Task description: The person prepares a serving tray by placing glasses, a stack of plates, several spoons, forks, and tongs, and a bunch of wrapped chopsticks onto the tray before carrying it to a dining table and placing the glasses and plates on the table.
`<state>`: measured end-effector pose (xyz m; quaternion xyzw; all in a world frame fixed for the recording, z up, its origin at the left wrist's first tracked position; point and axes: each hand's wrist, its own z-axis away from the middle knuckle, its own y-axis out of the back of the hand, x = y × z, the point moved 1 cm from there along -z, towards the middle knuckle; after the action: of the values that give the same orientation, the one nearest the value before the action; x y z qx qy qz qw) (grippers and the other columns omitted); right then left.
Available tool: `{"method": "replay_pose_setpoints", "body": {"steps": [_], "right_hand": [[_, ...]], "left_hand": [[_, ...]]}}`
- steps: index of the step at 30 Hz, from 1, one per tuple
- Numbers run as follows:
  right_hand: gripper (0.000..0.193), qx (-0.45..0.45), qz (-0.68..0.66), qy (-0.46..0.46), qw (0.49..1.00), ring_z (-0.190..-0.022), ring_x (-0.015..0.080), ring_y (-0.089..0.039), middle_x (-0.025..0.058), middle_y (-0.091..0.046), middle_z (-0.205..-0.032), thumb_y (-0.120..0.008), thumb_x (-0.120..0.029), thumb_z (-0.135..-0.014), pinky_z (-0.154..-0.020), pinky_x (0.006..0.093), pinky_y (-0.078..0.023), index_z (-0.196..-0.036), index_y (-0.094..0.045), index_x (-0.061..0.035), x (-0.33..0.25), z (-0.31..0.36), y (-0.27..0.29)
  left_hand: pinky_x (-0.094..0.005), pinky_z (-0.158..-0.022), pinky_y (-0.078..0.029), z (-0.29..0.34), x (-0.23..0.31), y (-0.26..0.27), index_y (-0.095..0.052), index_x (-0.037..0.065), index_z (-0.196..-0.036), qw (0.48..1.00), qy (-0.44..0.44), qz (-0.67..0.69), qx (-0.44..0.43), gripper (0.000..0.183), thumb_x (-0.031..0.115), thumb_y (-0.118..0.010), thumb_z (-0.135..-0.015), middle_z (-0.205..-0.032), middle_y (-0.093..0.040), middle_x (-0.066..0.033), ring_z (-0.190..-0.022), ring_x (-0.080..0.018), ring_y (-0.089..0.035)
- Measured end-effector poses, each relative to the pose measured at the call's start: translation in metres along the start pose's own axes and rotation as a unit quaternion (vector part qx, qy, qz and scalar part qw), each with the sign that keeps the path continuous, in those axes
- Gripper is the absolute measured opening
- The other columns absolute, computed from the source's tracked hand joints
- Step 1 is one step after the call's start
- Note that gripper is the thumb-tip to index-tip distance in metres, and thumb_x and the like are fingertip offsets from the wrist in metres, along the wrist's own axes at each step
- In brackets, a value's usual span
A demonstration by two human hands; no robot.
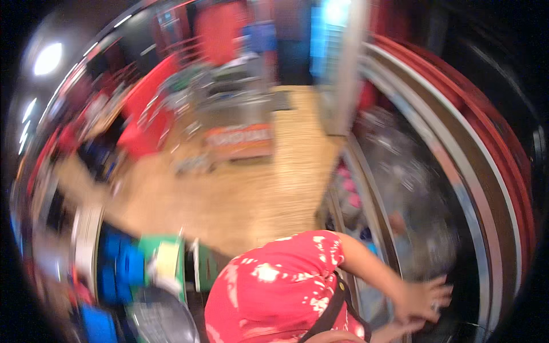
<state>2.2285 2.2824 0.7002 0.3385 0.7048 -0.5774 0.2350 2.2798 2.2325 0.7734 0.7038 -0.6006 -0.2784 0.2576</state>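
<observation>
At the lower right of the head view, my left hand [420, 301] was over a long, deep case [486, 246], its fingers spread and parted. My right hand [403, 329] showed only in part near the lower edge, just beside the left; could not tell whether it was spread or pinching something. Contact with the contents also unclear: everything was smeared by blur.

Contents of the case: a loose heap of clear, shiny wrapped goods [412, 177], filling it from the far end and thinning toward my hands, where the inside was dark. The goods lay nearest my left hand, just beyond its fingers. A narrower compartment [373, 191] ran along the case's left side, with bright pink pieces [349, 187] in its far half.

Lower left, more containers close together: a dark bin with a pale rim [88, 237], blue blocky items [123, 266] in it; beside it a green box [150, 244], a pale yellow piece [167, 258] on it; in front, a greyish, see-through rounded tub [163, 320], contents too blurred to read.

Farther off, on the wooden floor [300, 177], stood a clear-sided stack [234, 108] with an orange-red box [240, 143] at its base.
</observation>
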Motion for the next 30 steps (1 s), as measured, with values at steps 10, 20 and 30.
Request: {"method": "replay_pose_setpoints", "body": {"steps": [10, 20, 30], "right_hand": [[0.029, -0.038, 0.180, -0.011, 0.983, -0.094, 0.0230, -0.057, 0.0115, -0.057, -0.107, -0.044, -0.009, -0.086, -0.084, 0.0340, -0.046, -0.113, -0.052, 0.0002, -0.001, 0.148, 0.016], [0.028, 0.009, 0.202, 0.004, 0.979, -0.092, 0.0234, -0.058, 0.0125, -0.059, -0.103, -0.045, -0.011, -0.085, -0.081, 0.0338, -0.046, -0.109, -0.055, 0.0005, -0.002, 0.144, 0.024], [0.027, 0.077, 0.200, 0.044, 0.976, -0.090, 0.0238, -0.059, 0.0134, -0.061, -0.099, -0.046, -0.013, -0.084, -0.078, 0.0336, -0.046, -0.104, -0.057, 0.0007, -0.033, 0.119, 0.068]], "left_hand": [[-0.0664, -0.093, -0.025, 0.126, 0.214, 0.012, -0.036, 0.023, -0.137, 0.970, 0.055, -0.235, 0.027, 0.064, 0.054, -0.043, -0.081, -0.139, -0.033, -0.0189, -0.125, -0.0472, -0.031], [-0.0613, -0.089, -0.031, 0.115, 0.208, 0.004, -0.046, 0.019, -0.128, 0.977, -0.001, -0.194, 0.084, 0.048, 0.043, -0.042, -0.087, -0.132, -0.042, -0.0181, -0.122, -0.0431, -0.037], [-0.0653, -0.099, -0.018, 0.075, 0.107, -0.057, -0.057, 0.012, -0.113, 0.964, -0.008, -0.258, -0.065, 0.055, 0.038, -0.057, -0.065, -0.126, -0.043, -0.0280, -0.128, -0.0469, -0.026]]}}
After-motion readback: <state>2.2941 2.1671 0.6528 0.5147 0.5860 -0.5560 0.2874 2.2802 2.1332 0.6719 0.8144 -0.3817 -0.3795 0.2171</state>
